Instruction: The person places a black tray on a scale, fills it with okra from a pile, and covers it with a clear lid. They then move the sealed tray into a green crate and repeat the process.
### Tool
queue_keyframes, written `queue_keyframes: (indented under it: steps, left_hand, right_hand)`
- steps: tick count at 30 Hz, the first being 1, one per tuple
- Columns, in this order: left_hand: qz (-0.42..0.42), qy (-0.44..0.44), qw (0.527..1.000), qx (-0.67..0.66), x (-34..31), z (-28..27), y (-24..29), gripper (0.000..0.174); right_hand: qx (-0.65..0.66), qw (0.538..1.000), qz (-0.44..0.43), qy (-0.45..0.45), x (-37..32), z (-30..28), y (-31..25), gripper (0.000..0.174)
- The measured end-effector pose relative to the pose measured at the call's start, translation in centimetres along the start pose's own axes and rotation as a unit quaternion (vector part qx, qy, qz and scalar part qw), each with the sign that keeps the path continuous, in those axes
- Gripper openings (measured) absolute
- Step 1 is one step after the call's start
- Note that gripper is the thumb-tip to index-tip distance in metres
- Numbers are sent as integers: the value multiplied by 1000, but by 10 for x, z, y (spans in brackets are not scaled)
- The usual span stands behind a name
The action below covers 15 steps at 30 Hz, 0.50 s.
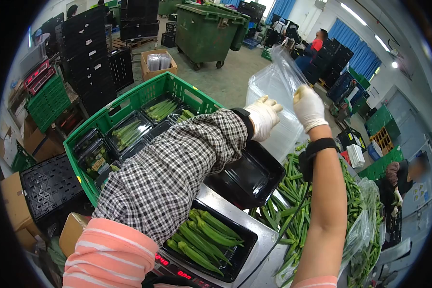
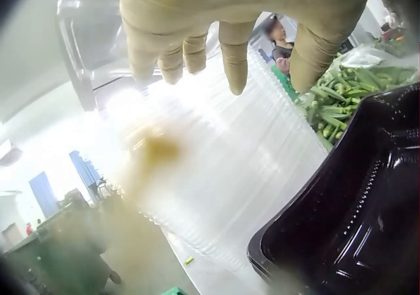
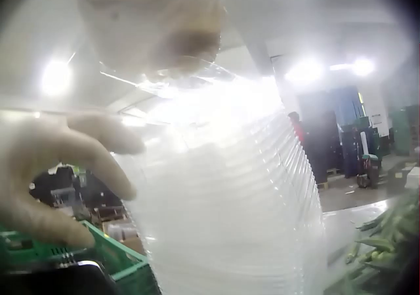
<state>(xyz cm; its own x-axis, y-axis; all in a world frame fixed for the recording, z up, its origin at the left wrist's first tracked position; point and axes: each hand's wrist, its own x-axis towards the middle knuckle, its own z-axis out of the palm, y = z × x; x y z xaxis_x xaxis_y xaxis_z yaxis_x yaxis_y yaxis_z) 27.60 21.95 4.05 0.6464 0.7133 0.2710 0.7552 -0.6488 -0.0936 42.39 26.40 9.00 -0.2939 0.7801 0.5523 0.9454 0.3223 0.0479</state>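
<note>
Right hand (image 1: 310, 108): gloved, fingers curled and pinching the near edge of a clear plastic lid (image 1: 289, 67), which extends upward and away from the fingertips. The exact grip is probably thumb against fingers, though glare and blur in the right wrist view prevent certainty.

Left hand (image 1: 264, 117): gloved, fingers loosely extended and grasping nothing. The fingertips reach over the near side of a tall stack of clear lids (image 1: 273, 141); whether they touch it cannot be told. The stack (its ridged edges plain in both wrist views) stands below and between the two hands.

A bare black tray (image 1: 247, 177) sits just beside the stack, near the left cuff. Nearer the wearer, okra (image 1: 204, 233) lies in another black tray on a scale (image 1: 185, 274). Loose okra (image 1: 293, 192) is heaped to the right.
</note>
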Motion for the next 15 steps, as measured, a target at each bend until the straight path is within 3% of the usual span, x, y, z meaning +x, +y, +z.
queue_keyframes:
  steps: [3,5,7,8,9,10,11,13,14,15]
  left_hand:
    - [-27,7,999,-31,9,1,-2,40]
    - [-36,57,986,-153,5,-3,-8,42]
    - [-130,161,941,-269,-12,-3,-26,46]
    - [-200,128,871,-430,-30,-17,-37,40]
    - [-118,189,813,-538,-52,-11,-53,40]
    - [-109,99,653,-743,-82,-31,-45,43]
    - [-99,9,442,-891,-111,-61,-33,47]
    - [-94,-65,488,-865,-157,-82,4,55]
    - [-116,-68,587,-798,-179,-94,25,55]
    - [-133,-69,679,-719,-198,-103,44,56]
  right_hand:
    - [166,963,-29,211,-6,-40,6,13]
    - [294,933,-19,205,-29,-80,8,12]
    - [508,848,15,149,-67,-116,14,13]
    - [574,814,12,82,-83,-129,23,14]
    - [637,771,15,16,-101,-138,31,15]
    - [607,785,121,28,-119,-138,14,14]
    - [578,800,150,-50,-135,-138,7,12]
    - [582,778,167,-167,-161,-130,-7,12]
    - [507,827,187,-153,-170,-126,-24,13]
    - [540,805,168,-179,-179,-126,-28,12]
